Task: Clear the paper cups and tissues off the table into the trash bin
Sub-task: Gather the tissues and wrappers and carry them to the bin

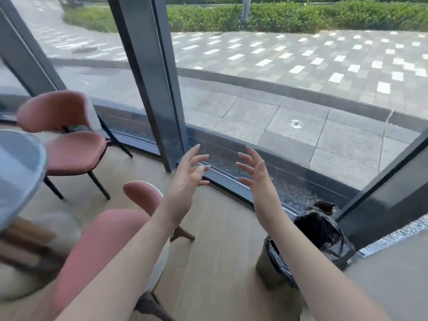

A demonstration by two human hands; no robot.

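Head view: both hands are raised in front of the person, palms turned toward each other with a gap between them. The left hand (187, 179) has its fingers spread and loosely bent, gripping nothing; the right hand (257, 177) matches it, fingers splayed and empty. Neither carries a cup or tissue.

The trash bin (273, 262), lined with a black bag (322, 232) that bunches up above its rim, stands on the wood floor below and to the right of the right hand, against the dark window frame (152, 72). It probably sits there to stay out of the walkway.

The round table (20, 163) shows only as a blurred edge far left of the bin, and no paper cups or tissues are visible on that part; the rest is out of view. 2 pink chairs sit between table and bin: one (67, 135) by the glass, another (111, 237) under the left forearm.

With both hands empty and level with each other, this looks like a pause between trips.
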